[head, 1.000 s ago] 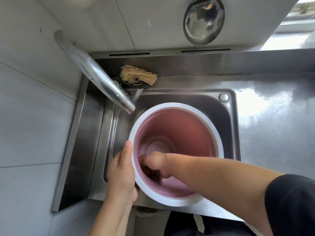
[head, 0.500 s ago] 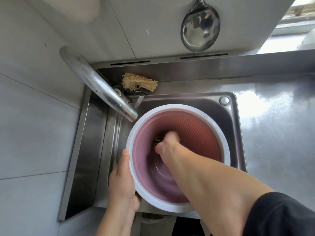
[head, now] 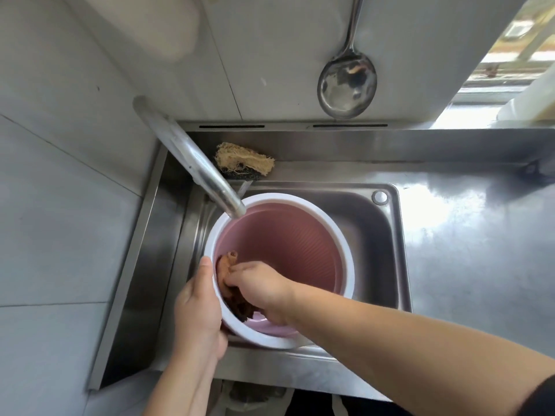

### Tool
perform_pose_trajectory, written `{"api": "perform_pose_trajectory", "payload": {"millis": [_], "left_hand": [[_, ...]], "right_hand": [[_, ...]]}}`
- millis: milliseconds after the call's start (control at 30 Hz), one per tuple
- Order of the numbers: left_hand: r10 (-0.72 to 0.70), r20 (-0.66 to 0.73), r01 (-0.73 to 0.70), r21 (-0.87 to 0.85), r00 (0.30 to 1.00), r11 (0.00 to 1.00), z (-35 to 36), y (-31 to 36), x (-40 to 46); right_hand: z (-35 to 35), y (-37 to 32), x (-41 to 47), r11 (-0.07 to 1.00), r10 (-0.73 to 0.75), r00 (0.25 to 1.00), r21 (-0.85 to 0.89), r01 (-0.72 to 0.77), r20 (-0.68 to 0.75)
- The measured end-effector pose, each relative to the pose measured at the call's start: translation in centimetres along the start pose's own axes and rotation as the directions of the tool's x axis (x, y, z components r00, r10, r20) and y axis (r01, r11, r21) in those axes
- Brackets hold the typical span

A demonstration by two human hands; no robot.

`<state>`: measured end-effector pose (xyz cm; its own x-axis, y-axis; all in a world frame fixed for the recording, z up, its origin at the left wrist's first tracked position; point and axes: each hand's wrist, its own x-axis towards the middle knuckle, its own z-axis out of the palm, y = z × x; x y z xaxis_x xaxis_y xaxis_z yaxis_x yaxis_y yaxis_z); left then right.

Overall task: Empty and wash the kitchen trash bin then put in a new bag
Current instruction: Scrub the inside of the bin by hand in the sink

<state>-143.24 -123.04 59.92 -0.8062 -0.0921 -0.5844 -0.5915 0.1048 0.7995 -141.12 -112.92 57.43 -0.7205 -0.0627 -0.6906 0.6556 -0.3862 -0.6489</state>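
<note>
— Bin position first, please: where is it?

— My pink trash bin [head: 300, 253] stands in the steel sink [head: 387, 235], leaned toward me, its white rim just under the faucet [head: 192, 157] spout. I see no water running, but the glare on the metal makes this hard to judge.

— And your hands?

— My left hand [head: 196, 310] grasps the near rim, thumb along the white edge, fingers hidden outside the wall. My right hand [head: 258, 288] is inside, closed on a brown cloth [head: 228, 283] and pressing it on the inner wall, close to the left thumb.

— How will the bin handle, you think?

— Light, I judge; it is thin plastic and now empty. The ribbed wall may bend a little under the cloth, and wet plastic is slippery, so I hold at the thick rim, which is the stiffest part.

— Anything else nearby?

— A loofah scrubber [head: 244, 160] lies on the ledge behind the faucet, and a ladle [head: 347, 85] hangs on the wall above.
</note>
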Motion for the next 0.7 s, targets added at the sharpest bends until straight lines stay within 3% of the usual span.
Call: {"api": "perform_pose_trajectory", "payload": {"millis": [67,133,200,300,367,467,533,600,667,700], "left_hand": [[0.015,-0.008,-0.015,0.005,1.0,1.0,-0.1,0.2,0.2],[0.033,-0.024,-0.033,0.025,0.999,0.999,-0.2,0.3,0.4],[0.051,-0.013,-0.05,0.058,0.999,0.997,-0.3,0.2,0.6],[0.077,0.041,-0.082,0.147,0.996,0.986,-0.2,-0.1,0.4],[0.109,0.087,-0.124,0.183,0.99,0.975,0.3,-0.2,0.1],[0.122,0.121,-0.145,0.203,0.985,0.968,1.2,0.1,-0.1],[0.111,0.129,-0.134,0.186,0.985,0.973,1.6,0.4,0.1],[0.094,0.123,-0.115,0.176,0.988,0.978,1.6,0.6,0.4],[0.079,0.115,-0.099,0.176,0.99,0.979,1.5,0.8,0.6],[0.077,0.109,-0.096,0.174,0.991,0.98,1.3,0.8,0.6]], "right_hand": [[-1.1,0.0,-2.0,0.956,-0.016,0.996,-0.29,0.04,0.086],[-2.5,-0.4,-3.8,0.815,0.016,0.986,-0.573,0.084,0.168],[-4.1,-1.0,-5.2,0.586,0.092,0.971,-0.8,0.127,0.221],[-6.9,-1.0,-6.2,0.082,0.262,0.94,-0.975,0.206,0.22],[-8.6,-0.6,-5.9,-0.25,0.29,0.945,-0.94,0.23,0.154],[-10.7,-0.5,-4.1,-0.673,0.169,0.98,-0.715,0.19,0.101],[-11.7,-1.5,-2.7,-0.794,0.013,0.99,-0.6,0.097,0.144],[-12.5,-3.0,-1.9,-0.844,-0.085,0.94,-0.526,0.108,0.329],[-13.3,-4.7,-1.3,-0.871,-0.094,0.858,-0.459,0.174,0.504],[-13.5,-5.3,-0.9,-0.862,-0.068,0.847,-0.458,0.216,0.527]]}}
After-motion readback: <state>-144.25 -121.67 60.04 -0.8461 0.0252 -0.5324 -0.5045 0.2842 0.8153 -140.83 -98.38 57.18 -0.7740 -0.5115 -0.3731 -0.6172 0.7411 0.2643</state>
